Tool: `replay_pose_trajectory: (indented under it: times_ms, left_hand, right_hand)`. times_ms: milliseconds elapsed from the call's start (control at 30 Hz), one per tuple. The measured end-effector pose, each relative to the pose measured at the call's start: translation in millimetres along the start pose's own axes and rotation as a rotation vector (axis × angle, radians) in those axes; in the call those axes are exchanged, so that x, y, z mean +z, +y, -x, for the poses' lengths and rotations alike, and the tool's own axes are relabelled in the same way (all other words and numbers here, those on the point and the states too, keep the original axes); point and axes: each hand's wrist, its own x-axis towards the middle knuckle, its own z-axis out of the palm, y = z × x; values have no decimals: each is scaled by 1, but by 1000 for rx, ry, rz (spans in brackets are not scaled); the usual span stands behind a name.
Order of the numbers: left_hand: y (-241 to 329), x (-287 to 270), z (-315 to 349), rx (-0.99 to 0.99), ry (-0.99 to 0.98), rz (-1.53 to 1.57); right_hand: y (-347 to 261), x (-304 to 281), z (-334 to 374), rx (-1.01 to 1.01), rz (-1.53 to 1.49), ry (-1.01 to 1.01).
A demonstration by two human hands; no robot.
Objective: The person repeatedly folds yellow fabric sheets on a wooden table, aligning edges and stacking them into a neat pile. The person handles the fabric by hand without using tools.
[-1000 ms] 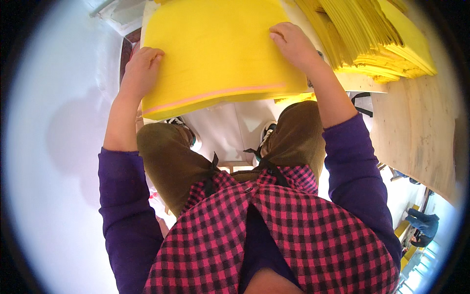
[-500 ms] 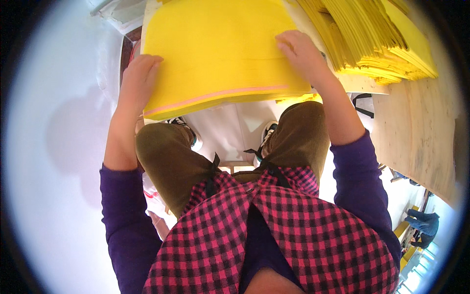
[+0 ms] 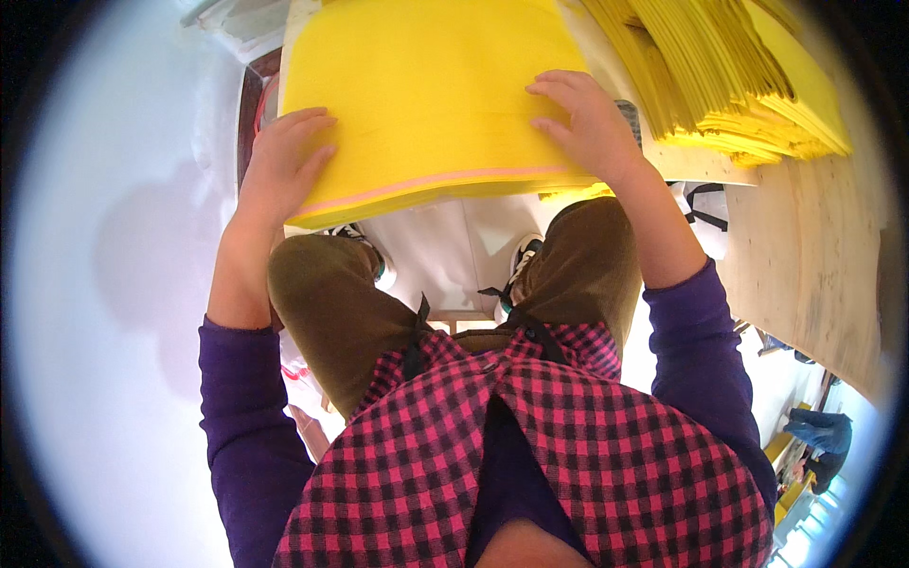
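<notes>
A broad stack of flat yellow fabric-like sheets (image 3: 426, 104) lies before me, with a pale pink strip running along its near edge. On its left side rests my left hand (image 3: 292, 156), thumb and fingers apart, holding nothing. My right hand (image 3: 582, 123) lies over the right side of the stack with its fingers spread, also holding nothing. A small dark grey object (image 3: 628, 121) shows partly behind the right hand; its kind is hidden.
Bundles of folded yellow material (image 3: 710, 76) are piled at the upper right beside a wooden tabletop (image 3: 805, 256). A white wall (image 3: 123, 284) runs along my left. Below the stack are my knees and shoes. A person (image 3: 822, 440) is far off at the lower right.
My left hand has moved inward onto the sheets and its fingers have spread. The right hand has shifted slightly down, its fingers opening wider. The grey object shows more.
</notes>
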Motion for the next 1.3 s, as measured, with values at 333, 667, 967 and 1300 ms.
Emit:
replay_pose_trajectory:
  times_ms: [333, 667, 967, 1300]
  left_hand:
    - [-7, 4, 4, 42, 59, 25]
    - [-6, 0, 3, 39, 73, 64]
    - [1, -4, 10, 97, 76, -62]
    - [7, -1, 22, 83, 90, -105]
  right_hand:
    - [6, -1, 5, -30, 136, -28]
    - [5, -2, -1, -61, 125, 39]
    - [0, -8, 4, -78, 106, 65]
    - [-1, -8, 15, -58, 37, 91]
